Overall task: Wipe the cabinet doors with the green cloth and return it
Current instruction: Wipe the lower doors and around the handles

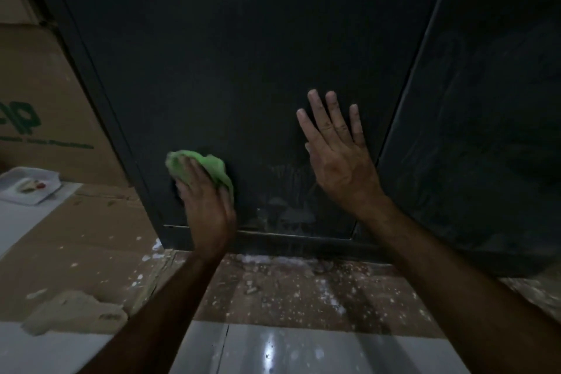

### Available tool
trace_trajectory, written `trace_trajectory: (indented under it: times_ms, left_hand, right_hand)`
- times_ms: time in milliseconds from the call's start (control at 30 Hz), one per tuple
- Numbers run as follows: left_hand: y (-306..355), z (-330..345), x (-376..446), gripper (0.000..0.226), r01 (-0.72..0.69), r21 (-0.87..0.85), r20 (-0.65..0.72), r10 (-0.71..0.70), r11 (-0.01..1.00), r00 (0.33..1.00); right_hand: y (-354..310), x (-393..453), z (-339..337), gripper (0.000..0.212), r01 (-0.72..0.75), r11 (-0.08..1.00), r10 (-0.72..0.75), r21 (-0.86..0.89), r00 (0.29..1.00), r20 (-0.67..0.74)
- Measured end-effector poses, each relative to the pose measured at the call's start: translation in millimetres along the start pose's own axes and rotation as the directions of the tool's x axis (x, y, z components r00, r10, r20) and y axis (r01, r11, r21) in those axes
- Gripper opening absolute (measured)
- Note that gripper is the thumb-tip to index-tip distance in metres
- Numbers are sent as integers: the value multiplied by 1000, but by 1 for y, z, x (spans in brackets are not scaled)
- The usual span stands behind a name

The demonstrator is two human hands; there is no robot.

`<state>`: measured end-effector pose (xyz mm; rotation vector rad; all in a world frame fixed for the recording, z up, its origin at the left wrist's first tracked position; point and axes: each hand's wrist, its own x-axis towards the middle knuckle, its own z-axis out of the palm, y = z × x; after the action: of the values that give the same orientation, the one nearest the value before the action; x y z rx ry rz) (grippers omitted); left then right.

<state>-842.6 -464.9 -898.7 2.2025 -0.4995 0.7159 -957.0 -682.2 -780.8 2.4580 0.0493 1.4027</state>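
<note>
Wiping is under way: our left hand [204, 200] presses the bunched green cloth [202, 167] against the lower left of the dark cabinet door [243, 55], fingers curled over it. Our right hand [337, 155] lies flat, fingers spread, bracing the same door. Smears remain near the bottom edge [288, 209]; we judge the adjacent door [485, 100] and the cloth's return outstanding.

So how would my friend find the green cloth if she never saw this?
Look at the big dark cabinet door that fills the middle. Low on its left side, the left hand presses a crumpled cloth against it. The green cloth is the only bright thing on the door; the right hand beside it lies flat and bare.
</note>
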Motion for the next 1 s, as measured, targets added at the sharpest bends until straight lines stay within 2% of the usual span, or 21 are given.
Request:
trace_trajectory:
  times_ms: [67, 133, 167, 200, 233, 267, 300, 367, 433, 500, 533, 567, 600, 667, 700, 733, 800, 867, 933, 967, 1000]
  left_hand:
    - [30, 5, 19, 76, 14, -58, -131, -22, 998, 991]
    - [49, 16, 13, 79, -291, 17, -67, 292, 956, 954]
    - [49, 23, 1, 83, -511, 64, 37, 510, 857, 860]
    - [42, 28, -13, 87, -700, 104, 171, 680, 707, 713]
    - [28, 29, -23, 87, -825, 154, 305, 768, 543, 563]
    - [9, 27, -27, 83, -889, 191, 388, 800, 415, 457]
    - [-11, 22, -26, 77, -914, 206, 404, 821, 349, 404]
    - [-41, 7, -14, 76, -903, 235, 372, 825, 359, 425]
    - [-41, -3, -2, 88, -801, 276, 299, 745, 531, 597]
    - [-1, 7, 4, 81, -621, 242, 118, 612, 746, 782]
    - [24, 17, 4, 74, -571, 206, 61, 572, 795, 818]
    - [46, 27, 4, 70, -603, 170, 67, 602, 779, 796]
    - [61, 35, 1, 70, -714, 147, 131, 702, 685, 700]
    - [60, 46, -9, 78, -946, 94, 336, 884, 312, 325]
    - [52, 47, -13, 83, -982, 72, 421, 887, 177, 190]
    - [43, 46, -15, 86, -989, 61, 465, 872, 138, 150]
    - [36, 42, -19, 89, -953, -19, 460, 849, 301, 259]
    - [43, 34, -17, 88, -872, -161, 444, 823, 463, 355]
    - [51, 21, -6, 81, -837, -228, 470, 809, 497, 352]
    - [56, 12, 2, 76, -830, -271, 487, 813, 488, 319]
    - [60, 3, 10, 73, -822, -323, 501, 822, 468, 271]
  right_hand:
    - [2, 0, 0, 60, 11, 1000, -11, 5, 1000, -2]
    - [2, 0, 0, 59, 23, 1000, -23, -9, 1000, 3]
    - [2, 0, 0, 59, 25, 1000, -24, -14, 1000, 7]
    - [3, 0, -2, 60, 29, 999, -29, -15, 1000, 10]
    - [5, -1, -3, 60, 42, 999, -41, -18, 999, 11]
    - [7, -1, -4, 61, 60, 998, -60, -21, 998, 13]
    - [10, -2, -6, 61, 80, 996, -79, -25, 997, 18]
    - [16, -4, -9, 65, 115, 992, -113, -42, 993, 42]
    - [21, -5, -14, 68, 147, 988, -144, -38, 987, 64]
    - [25, -3, -21, 63, 144, 989, -146, 32, 987, 65]
    - [26, -3, -25, 57, 125, 989, -129, 77, 990, 49]
    - [27, -5, -29, 51, 94, 989, -97, 112, 995, 23]
    - [28, -9, -34, 47, 44, 991, -45, 130, 999, -2]
    - [26, -24, -42, 39, -98, 983, 103, 155, 994, -28]
    - [20, -37, -45, 33, -189, 963, 195, 195, 981, -12]
    - [11, -51, -47, 24, -293, 922, 295, 255, 955, 29]
    - [-21, -79, -49, 10, -566, 746, 531, 352, 824, 199]
    - [-60, -98, -41, 23, -844, 379, 734, 380, 524, 432]
    - [-88, -101, -26, 31, -904, -140, 751, 403, 168, 638]
    - [-96, -97, -17, 30, -845, -354, 712, 401, 35, 701]
    - [-101, -92, -8, 28, -788, -472, 689, 396, -50, 723]
